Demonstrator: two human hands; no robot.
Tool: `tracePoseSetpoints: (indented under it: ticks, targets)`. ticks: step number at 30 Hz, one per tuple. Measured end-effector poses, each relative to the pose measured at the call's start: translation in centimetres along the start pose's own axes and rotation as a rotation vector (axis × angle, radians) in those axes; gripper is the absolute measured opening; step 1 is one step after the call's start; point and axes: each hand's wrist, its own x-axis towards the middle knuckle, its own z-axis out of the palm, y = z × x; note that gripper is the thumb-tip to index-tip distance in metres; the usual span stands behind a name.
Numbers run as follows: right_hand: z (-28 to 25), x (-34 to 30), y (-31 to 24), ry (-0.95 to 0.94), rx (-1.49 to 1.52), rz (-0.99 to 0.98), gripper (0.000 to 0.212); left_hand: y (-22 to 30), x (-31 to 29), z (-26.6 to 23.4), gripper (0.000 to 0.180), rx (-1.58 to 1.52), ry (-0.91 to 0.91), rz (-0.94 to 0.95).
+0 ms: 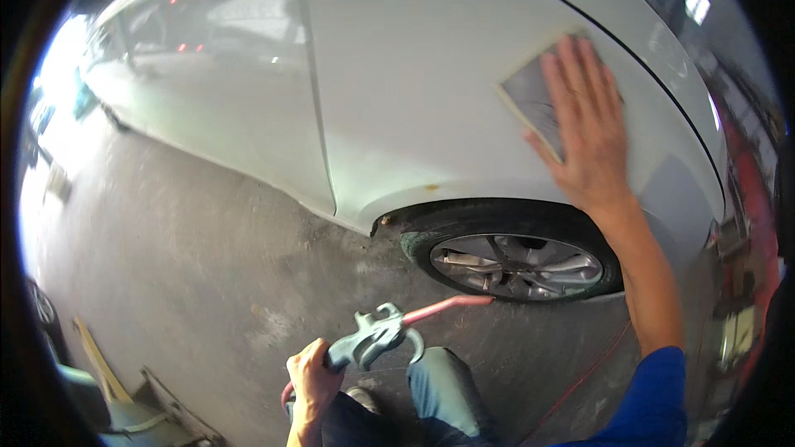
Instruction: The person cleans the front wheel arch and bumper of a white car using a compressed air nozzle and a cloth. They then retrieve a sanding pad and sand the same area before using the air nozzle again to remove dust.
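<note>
My left hand (313, 381) is closed round the handle of an air blow gun (377, 339), which has a grey-green body and a long red nozzle. The nozzle points right, in front of the wheel (517, 266). My right hand (590, 128) lies flat, fingers stretched out, on a thin grey square pad (528, 93) with a pale edge. That pad rests against the white car's body panel (414, 74), above the wheel arch. Part of the pad is hidden under my fingers; I cannot tell its material.
The car's door (215, 74) extends to the left, beyond a panel seam. A thin red line (580, 385) runs along the concrete floor (207, 257) at the right. A wooden strip (101, 360) and other items stand at the lower left. Red-edged clutter (749, 215) lines the right side.
</note>
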Motion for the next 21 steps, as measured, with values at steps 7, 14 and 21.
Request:
tracePoseSetpoints:
  ticks: [7, 14, 21]
  targets:
    - [1.2, 4.0, -3.6, -0.058, 0.001, -0.408, 0.076, 2.3, -2.4, 1.7, 0.013, 0.238, -0.274, 0.069]
    - [0.7, 0.0, -5.4, -0.109, -0.017, -0.440, 0.073, -0.2, -3.2, 3.0, 0.009, 0.367, -0.182, -0.027]
    - [12.0, -1.1, -12.5, -0.199, -0.314, -0.789, 0.069, 1.8, -2.6, 5.6, 0.009, 0.300, -0.287, 0.041]
